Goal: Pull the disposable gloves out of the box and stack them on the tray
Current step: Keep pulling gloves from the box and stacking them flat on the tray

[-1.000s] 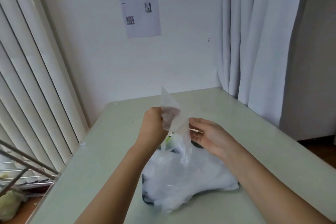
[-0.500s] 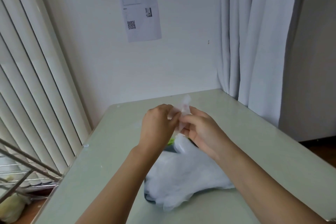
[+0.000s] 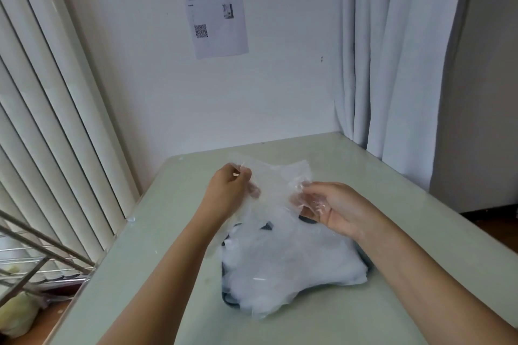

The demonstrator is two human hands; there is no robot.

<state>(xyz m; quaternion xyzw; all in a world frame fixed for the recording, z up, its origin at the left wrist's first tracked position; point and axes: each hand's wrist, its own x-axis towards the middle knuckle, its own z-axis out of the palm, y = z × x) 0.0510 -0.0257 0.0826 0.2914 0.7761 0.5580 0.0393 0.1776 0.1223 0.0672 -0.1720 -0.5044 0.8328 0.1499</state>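
I see one glove (image 3: 277, 180) held up in the air over the tray (image 3: 367, 262), spread between both hands. Left hand (image 3: 232, 189) pinches its upper left edge, fingers curled on the film. Right hand (image 3: 336, 207) grips the right edge, thumb and fingers closed on it, a bit lower than the left. So the glove's long axis runs left-right across my view, dipping slightly toward the right. The sheet faces me roughly flat and its lower edge hangs toward the pile (image 3: 291, 263). I can't tell which end is the cuff; the film is too clear and crumpled.

The pile is a loose heap of clear gloves that covers most of the dark tray and spills over its near edge. Only bits of tray rim show, at the right and near-left. The tray sits on the pale green table (image 3: 168, 232), mid-depth, slightly right of centre.

Blinds (image 3: 56, 120) on the left, curtain (image 3: 392, 64) on the right, a paper sheet (image 3: 215, 8) with a QR code on the wall.
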